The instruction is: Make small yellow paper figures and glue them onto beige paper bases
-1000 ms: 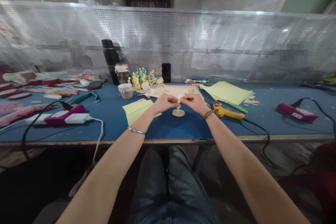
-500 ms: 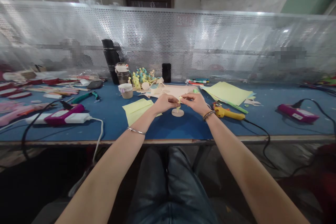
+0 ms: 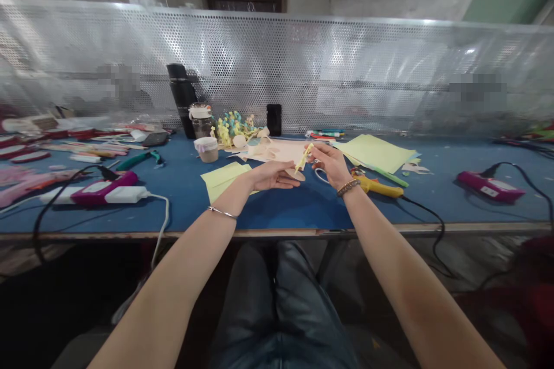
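Note:
My right hand [image 3: 329, 164] pinches a small yellow paper strip [image 3: 303, 158], which tilts up and to the right. Just below its lower end lies a round beige disc [image 3: 296, 174], partly hidden behind the strip and my fingers. My left hand [image 3: 273, 176] lies open and palm-up beside the disc, holding nothing, with its fingertips close to the disc's left side. Under that wrist's side is a pale yellow-green paper sheet [image 3: 225, 177] on the blue table [image 3: 303, 207]. A beige paper sheet [image 3: 277, 151] lies behind my hands.
A yellow hot glue gun [image 3: 375, 185] with a black cord lies right of my right hand, beside a stack of pale green paper [image 3: 374, 153]. At the back stand a black flask [image 3: 182, 98], a jar [image 3: 201, 121], a paper cup [image 3: 206, 149] and yellow-blue paper figures [image 3: 229, 128], before a perforated metal screen [image 3: 277, 63].
My left hand has let go of the yellow piece and moved left, its fingers opening. My right hand now holds the piece alone, raised and tilted above the disc.

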`<state>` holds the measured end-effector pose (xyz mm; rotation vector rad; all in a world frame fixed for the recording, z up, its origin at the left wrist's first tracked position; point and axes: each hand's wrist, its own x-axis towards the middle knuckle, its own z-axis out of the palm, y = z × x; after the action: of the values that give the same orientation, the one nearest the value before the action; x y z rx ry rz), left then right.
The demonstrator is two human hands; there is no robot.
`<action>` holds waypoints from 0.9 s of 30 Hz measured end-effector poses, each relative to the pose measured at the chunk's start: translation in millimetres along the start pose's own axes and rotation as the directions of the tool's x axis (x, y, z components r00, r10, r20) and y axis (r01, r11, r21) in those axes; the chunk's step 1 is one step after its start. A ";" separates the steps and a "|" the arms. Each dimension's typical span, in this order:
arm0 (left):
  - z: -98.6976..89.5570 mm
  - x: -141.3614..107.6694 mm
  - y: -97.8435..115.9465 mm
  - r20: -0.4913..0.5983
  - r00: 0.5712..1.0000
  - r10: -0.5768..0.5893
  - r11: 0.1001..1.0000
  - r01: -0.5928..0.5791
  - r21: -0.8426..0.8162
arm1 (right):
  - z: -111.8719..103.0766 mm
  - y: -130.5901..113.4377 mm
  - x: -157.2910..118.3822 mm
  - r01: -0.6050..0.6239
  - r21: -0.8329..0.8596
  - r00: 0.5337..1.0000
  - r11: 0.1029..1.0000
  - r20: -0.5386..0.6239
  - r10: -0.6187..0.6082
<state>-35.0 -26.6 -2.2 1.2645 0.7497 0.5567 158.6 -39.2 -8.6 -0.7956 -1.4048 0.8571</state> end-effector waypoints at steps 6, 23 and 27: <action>-3.2 3.8 -3.8 -0.081 0.987 0.141 0.989 -0.144 -0.023 | 2.0 -3.4 -2.5 -0.012 -0.052 0.998 0.999 0.064 0.016; 7.4 13.5 -8.5 -0.418 0.868 0.269 0.961 -0.270 0.058 | 7.6 13.9 -1.0 0.346 -0.523 0.931 0.779 0.298 -0.213; 11.3 11.0 -5.5 -0.408 0.879 0.249 0.964 -0.266 0.015 | 7.2 16.1 0.9 0.326 -0.518 0.937 0.791 0.289 -0.197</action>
<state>-19.4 -26.9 -8.3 1.2316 0.9131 1.0735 150.8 -30.7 -22.0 -0.9276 -1.9609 0.3070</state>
